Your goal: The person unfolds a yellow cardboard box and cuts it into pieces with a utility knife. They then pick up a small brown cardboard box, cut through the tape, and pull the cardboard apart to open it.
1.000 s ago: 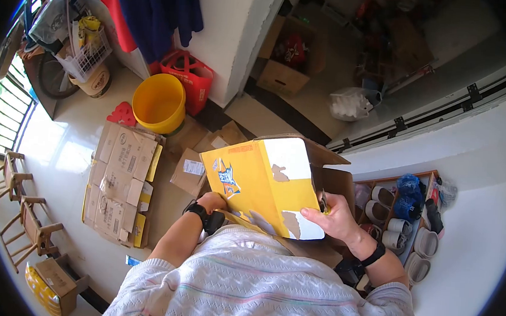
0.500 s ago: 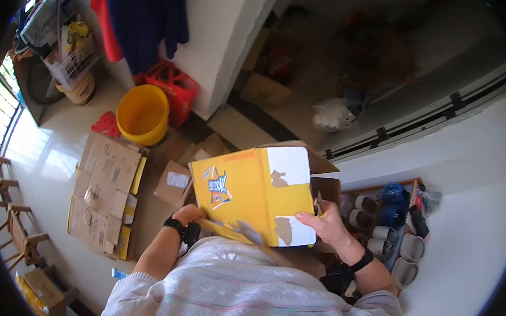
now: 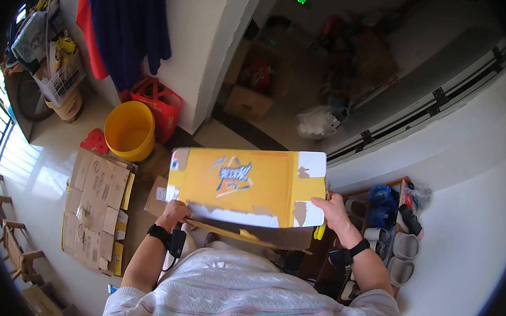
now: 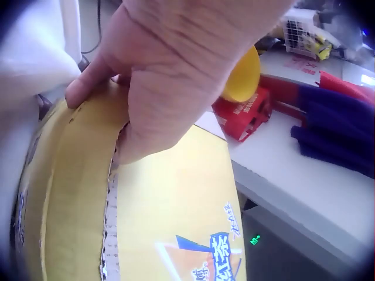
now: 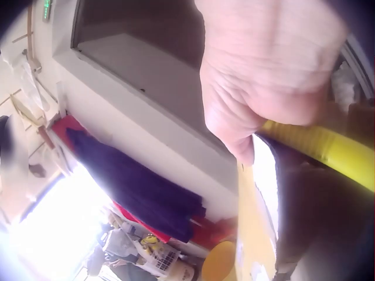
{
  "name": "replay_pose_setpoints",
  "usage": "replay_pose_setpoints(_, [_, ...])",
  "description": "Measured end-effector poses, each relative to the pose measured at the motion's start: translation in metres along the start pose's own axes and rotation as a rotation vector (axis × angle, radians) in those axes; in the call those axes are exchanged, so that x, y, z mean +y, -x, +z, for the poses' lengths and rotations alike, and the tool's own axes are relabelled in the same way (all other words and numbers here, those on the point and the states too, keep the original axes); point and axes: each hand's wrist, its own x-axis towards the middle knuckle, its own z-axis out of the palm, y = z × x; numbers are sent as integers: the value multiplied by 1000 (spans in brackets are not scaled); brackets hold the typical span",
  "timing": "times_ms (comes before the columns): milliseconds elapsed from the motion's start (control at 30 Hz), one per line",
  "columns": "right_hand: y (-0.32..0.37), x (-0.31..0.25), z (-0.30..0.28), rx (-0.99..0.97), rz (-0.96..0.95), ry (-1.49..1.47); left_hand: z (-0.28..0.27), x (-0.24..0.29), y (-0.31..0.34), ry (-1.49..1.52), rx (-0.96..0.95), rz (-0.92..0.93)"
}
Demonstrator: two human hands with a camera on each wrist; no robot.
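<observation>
In front of my body I hold a yellow cardboard box [image 3: 252, 175] with blue lettering and torn white patches, its printed face up. My left hand [image 3: 174, 212] grips its near left corner. In the left wrist view the left hand [image 4: 170, 76] has its thumb and fingers over the edges of the cardboard [image 4: 82, 175]. At the right end my right hand [image 3: 334, 212] pinches the box edge, the thumb on the white patch. A yellow-handled tool [image 5: 334, 152] sticks out from under the right hand [image 5: 263, 76]; its working end is hidden.
Flattened cardboard boxes [image 3: 94, 205] lie on the floor at left. Behind them stand a yellow bucket [image 3: 130, 130] and a red bag [image 3: 162, 107]. A shoe rack with slippers [image 3: 404, 246] is at right against the wall. Small wooden chairs [image 3: 15, 247] stand far left.
The box has turned from tilted to nearly level across my body, and its near flap shows below. My left hand has moved left with its corner. The view has shifted to the right.
</observation>
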Motion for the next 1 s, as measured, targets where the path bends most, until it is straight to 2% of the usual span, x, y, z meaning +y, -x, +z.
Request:
replay_pose_setpoints(33, [-4, 1, -6, -3, 3, -3, -1, 4, -2, -120, 86, 83])
replay_pose_setpoints(100, [-10, 5, -16, 74, 10, -180, 0, 0, -9, -3, 186, 200])
replay_pose_setpoints(167, [-18, 12, -28, 98, 12, -204, -11, 1, -17, -136, 254, 380])
replay_pose_setpoints(333, [-35, 26, -62, 155, 26, -384, -20, 38, -15, -6, 404, 509])
replay_pose_setpoints(433, [-44, 18, -86, 111, 73, -555, -29, 47, -8, -229, 516, 597])
replay_pose_setpoints(500, [-39, -6, -96, 84, 38, -563, -36, 39, -11, -236, 546, 546])
replay_pose_setpoints(533, [-43, -10, -106, -4, -7, -628, -38, 36, -13, -289, 581, 532])
replay_pose_setpoints(567, [-34, -33, -90, 102, -26, -624, -39, 32, -16, -341, 613, 522])
replay_pose_setpoints(600, [-31, -42, -90, 75, -44, -631, -41, 29, -18, -352, 607, 452])
replay_pose_setpoints(767, [-15, -68, -81, -23, -90, -643, -46, 5, -30, -360, 674, 347])
replay_pose_setpoints(833, [-9, -74, -76, -44, -107, -682, -49, 4, -28, -257, 705, 274])
replay_pose_setpoints(900, [-4, -78, -71, -27, -138, -653, -51, 2, -28, -172, 743, 277])
replay_pose_setpoints(1000, [-3, -77, -75, -87, -150, -736, -58, 14, -18, 132, 785, 239])
